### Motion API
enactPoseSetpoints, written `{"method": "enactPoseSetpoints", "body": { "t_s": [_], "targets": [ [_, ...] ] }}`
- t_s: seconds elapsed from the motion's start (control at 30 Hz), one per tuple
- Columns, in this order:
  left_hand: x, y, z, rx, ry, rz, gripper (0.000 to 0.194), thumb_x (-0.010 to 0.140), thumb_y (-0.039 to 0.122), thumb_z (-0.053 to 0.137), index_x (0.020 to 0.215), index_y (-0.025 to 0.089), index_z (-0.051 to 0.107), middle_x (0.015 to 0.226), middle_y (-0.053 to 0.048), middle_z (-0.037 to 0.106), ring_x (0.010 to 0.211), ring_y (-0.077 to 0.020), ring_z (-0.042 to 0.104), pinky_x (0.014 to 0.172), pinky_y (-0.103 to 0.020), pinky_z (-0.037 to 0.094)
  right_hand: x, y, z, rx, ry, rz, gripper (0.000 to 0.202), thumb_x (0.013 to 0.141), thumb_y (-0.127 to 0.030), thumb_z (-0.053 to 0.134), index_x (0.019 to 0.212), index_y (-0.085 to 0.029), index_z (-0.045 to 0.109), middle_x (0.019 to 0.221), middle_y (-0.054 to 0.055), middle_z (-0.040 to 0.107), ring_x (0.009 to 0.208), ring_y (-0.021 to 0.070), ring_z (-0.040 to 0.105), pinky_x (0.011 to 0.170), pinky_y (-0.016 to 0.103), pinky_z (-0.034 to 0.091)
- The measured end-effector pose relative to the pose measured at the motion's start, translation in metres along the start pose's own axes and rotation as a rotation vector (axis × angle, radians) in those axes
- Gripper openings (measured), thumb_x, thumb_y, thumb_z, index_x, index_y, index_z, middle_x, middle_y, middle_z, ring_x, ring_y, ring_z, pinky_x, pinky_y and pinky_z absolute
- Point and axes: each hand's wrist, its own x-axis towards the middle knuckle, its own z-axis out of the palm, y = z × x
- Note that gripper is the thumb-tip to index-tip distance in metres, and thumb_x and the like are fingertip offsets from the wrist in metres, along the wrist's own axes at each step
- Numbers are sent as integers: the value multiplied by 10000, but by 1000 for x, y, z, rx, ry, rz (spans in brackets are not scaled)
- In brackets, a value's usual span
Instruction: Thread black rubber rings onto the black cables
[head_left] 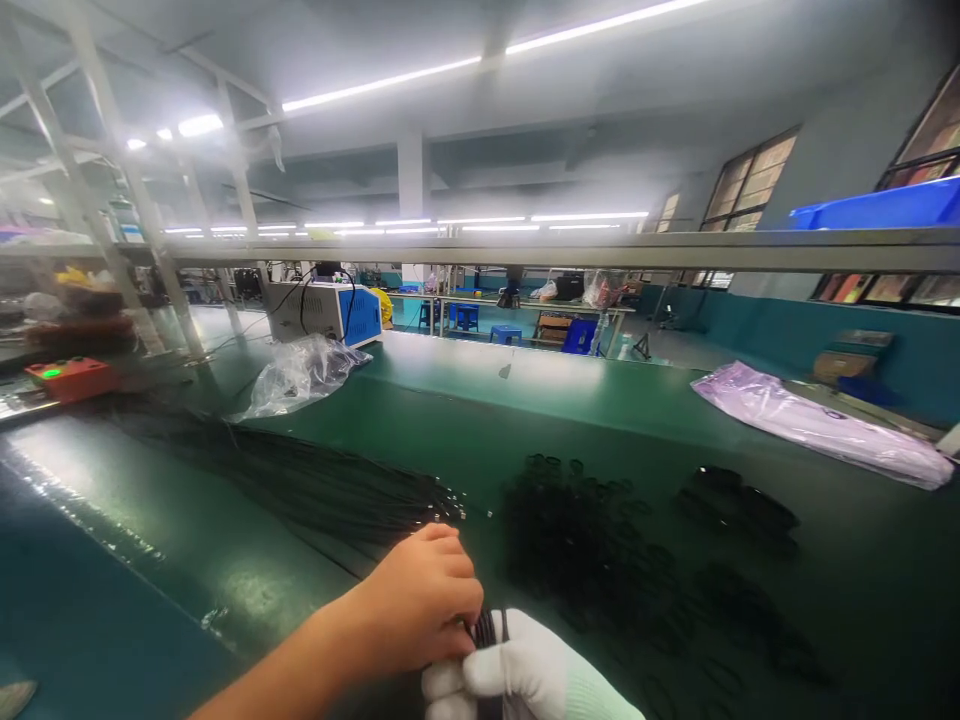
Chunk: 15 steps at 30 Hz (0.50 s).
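My left hand [439, 595], bare, is closed with its fingertips against several thin black cable strands [486, 628] at the bottom middle. What its fingers pinch is hidden behind the knuckles. In a white knitted glove, my right hand [529, 668] is wrapped round the same strands, thumb on top, and touches the left hand. Just beyond the left hand lies a long bundle of black cables [322, 480], with small shiny tips pointing right. To the right of both hands is a dark, blurred heap of black rings [585, 540].
On the green tabletop [450, 430] lie a clear plastic bag [307, 375] and a lilac plastic-wrapped package [817, 425]. A blue-and-grey machine [326, 312] and a red control box [71, 380] stand left. A shelf rail [525, 252] crosses above, bearing a blue bin [877, 205].
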Motion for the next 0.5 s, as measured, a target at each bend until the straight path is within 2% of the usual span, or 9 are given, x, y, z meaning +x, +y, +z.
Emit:
{"method": "enactPoseSetpoints", "body": {
  "t_s": [0.07, 0.13, 0.2, 0.27, 0.33, 0.43, 0.5],
  "targets": [
    [-4, 1, 0, -10, 125, -68, 56, 804, 232, 658, 767, 209, 624, 846, 31, 659, 874, -149, 550, 919, -325, 342, 1, 6, -7, 94, 24, 47, 80, 681, -100, 603, 727, -101, 538, 603, -31, 389, 553, 70, 375, 573, 218, 299],
    [-8, 4, -3, 7, 203, -112, 101, 836, 138, 575, 848, 212, 643, 905, 7, 651, 880, -154, 539, 823, -290, 385, 3, 11, -14, 163, 37, 62, 76, 663, -97, 608, 706, -93, 545, 605, -17, 421, 568, 79, 410, 579, 220, 307],
    [-8, 8, -6, 5, 138, -93, 131, 826, 123, 561, 831, 211, 657, 895, 0, 636, 786, -135, 540, 688, -234, 398, 4, 16, -20, 174, 51, 32, 102, 643, -94, 610, 739, -77, 582, 643, 13, 494, 619, 102, 472, 623, 235, 340],
    [-4, 10, -8, -53, -12, -57, 94, 799, 154, 604, 755, 211, 665, 847, 14, 623, 699, -109, 538, 607, -196, 387, 2, 19, -25, 140, 55, 26, 157, 645, -115, 614, 792, -59, 616, 704, 51, 570, 676, 130, 522, 668, 257, 364],
    [2, 8, -10, -184, -139, -92, 88, 777, 175, 642, 700, 209, 669, 768, 34, 604, 655, -91, 536, 576, -169, 379, -2, 21, -30, 94, 30, 47, 187, 674, -166, 624, 819, -48, 630, 727, 75, 611, 673, 137, 537, 669, 262, 368],
    [5, 4, -7, -527, -198, -284, 30, 743, 201, 671, 715, 195, 677, 649, 57, 561, 597, -81, 516, 537, -155, 364, -8, 23, -37, 52, 6, 33, 237, 720, -262, 652, 821, -49, 630, 683, 66, 621, 593, 108, 510, 638, 252, 360],
    [2, 6, 0, -760, -152, -461, 44, 733, 214, 656, 754, 178, 668, 607, 66, 543, 564, -80, 487, 496, -155, 339, -9, 25, -40, -12, -6, -14, 299, 714, -330, 690, 794, -48, 631, 653, 60, 619, 575, 110, 511, 636, 263, 369]
  ]
}}
